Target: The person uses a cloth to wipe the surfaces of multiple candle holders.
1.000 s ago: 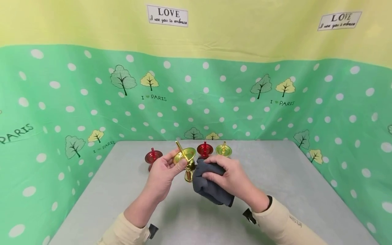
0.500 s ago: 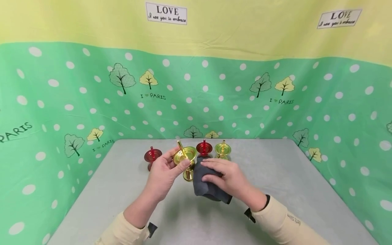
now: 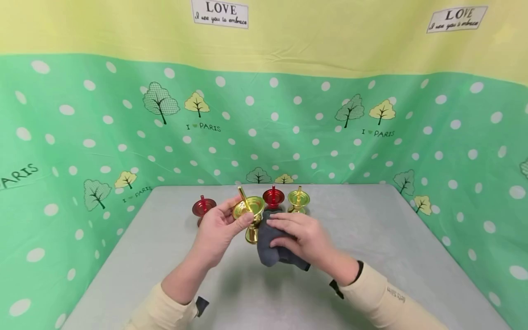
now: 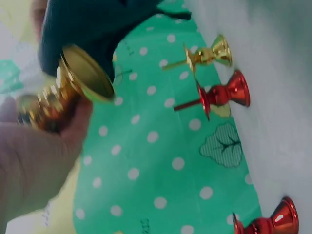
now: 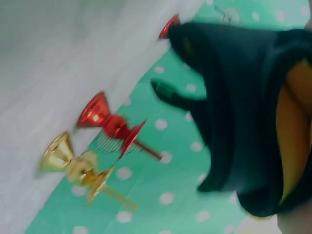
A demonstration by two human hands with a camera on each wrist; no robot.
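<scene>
My left hand pinches a shiny gold candlestick near its dish, thumb in front. It is held raised and slightly tilted, its spike pointing up. My right hand grips a bunched dark grey cloth at the candlestick's right side. In the left wrist view the cloth lies close against the candlestick, whose flared base faces the camera. The right wrist view is mostly filled by the cloth, which hides the held candlestick there.
Behind the hands, a red candlestick and a gold candlestick stand side by side on the grey table. Another red candlestick stands left, partly hidden by my left hand. A green and yellow printed curtain surrounds the table.
The cloth's folds have shifted as my right hand moves slightly left and up along the candlestick. My left hand keeps its hold. The head view has tilted a little downward.
</scene>
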